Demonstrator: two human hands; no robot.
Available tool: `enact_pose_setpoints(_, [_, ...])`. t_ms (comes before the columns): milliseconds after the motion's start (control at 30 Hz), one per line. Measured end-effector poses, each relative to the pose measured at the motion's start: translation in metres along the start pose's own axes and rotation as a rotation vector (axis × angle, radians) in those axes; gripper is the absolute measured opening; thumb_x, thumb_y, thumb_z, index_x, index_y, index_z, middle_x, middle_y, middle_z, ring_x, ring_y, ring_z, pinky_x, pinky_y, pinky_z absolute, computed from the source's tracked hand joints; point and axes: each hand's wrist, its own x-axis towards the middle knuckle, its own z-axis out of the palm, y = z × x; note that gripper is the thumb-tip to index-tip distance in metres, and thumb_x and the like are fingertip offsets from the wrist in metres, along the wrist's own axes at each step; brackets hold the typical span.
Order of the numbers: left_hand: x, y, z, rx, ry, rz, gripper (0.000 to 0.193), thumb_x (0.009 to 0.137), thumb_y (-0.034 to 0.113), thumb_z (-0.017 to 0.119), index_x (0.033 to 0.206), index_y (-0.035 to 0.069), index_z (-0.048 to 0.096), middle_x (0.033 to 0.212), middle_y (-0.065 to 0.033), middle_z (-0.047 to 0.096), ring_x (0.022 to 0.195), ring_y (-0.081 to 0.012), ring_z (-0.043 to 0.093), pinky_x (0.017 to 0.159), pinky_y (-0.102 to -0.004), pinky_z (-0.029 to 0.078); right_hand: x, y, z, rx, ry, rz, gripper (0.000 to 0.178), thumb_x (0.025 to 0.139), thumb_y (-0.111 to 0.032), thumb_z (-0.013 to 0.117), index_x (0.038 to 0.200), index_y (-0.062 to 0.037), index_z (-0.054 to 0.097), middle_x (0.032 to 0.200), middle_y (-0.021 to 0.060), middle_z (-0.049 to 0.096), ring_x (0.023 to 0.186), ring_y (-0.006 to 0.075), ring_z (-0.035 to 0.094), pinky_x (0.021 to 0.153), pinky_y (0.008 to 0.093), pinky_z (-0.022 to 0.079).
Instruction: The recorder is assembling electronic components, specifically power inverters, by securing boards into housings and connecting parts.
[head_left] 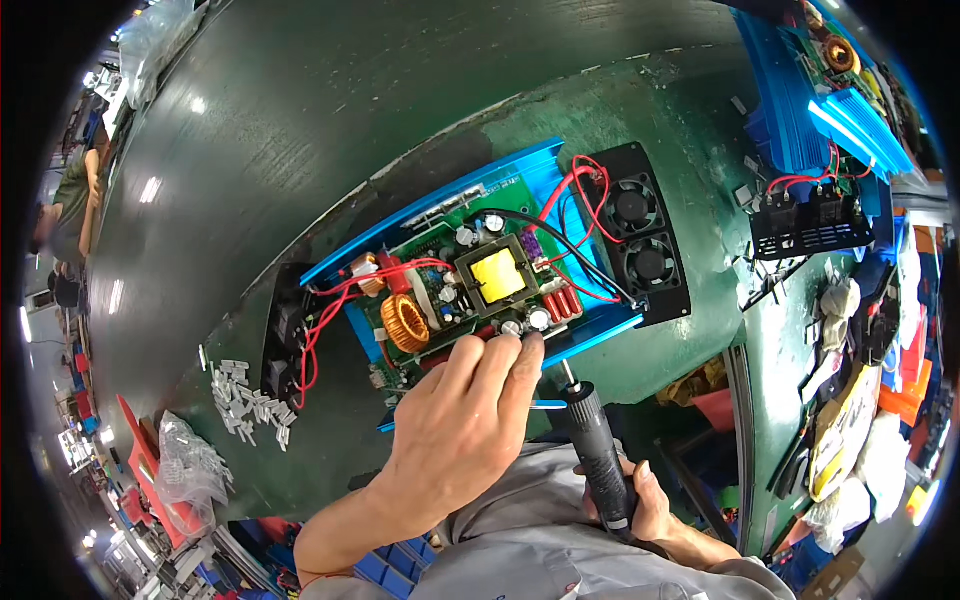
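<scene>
A blue metal housing (435,215) lies slantwise in front of me, open at the top. Inside it sits a green circuit board (510,200) with a yellow-topped transformer (498,275) and a copper-wound ring coil (405,322). My left hand (455,430) reaches over the near wall, its bent fingers pressed together at the board's near edge. What those fingertips pinch, if anything, is hidden. My right hand (650,505) is closed around a black electric screwdriver (597,450). Its bit points up at the outside of the near wall; whether it touches a screw cannot be seen.
Right of the housing, a black panel with two fans (640,235) hangs on wires. Another black end panel (283,335) lies left, beside scattered small silvery pieces (245,405). More blue housings (785,110) stand far right. A clear plastic bag (190,460) lies at lower left.
</scene>
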Motion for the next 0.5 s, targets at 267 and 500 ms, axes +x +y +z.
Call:
enact_pose_setpoints(267, [0.003,-0.01,-0.008,-0.068,-0.063,0.046,0.03,0.077,0.01,0.065,0.105,-0.002,0.067,0.097,-0.0028,0.055,0.091,-0.0158,0.056,0.061,-0.0235,0.051,0.011,0.012,-0.011,0.083,-0.009,0.024,0.093,0.093,-0.078,0.035,0.133,0.0042,0.053,0.083,0.0102,0.066,0.06,0.0167,0.06,0.056,0.0287,0.049])
enact_pose_setpoints(500, [0.005,-0.01,0.007,-0.17,0.147,0.025,0.022,0.077,0.012,0.067,0.096,-0.001,0.066,0.095,-0.0048,0.057,0.092,-0.0165,0.058,0.062,-0.0251,0.053,0.01,0.009,-0.026,0.354,0.04,0.06,0.084,0.096,-0.076,0.03,0.129,-0.0025,0.054,0.054,0.0088,0.051,0.037,0.0171,0.042,0.036,0.0282,0.034])
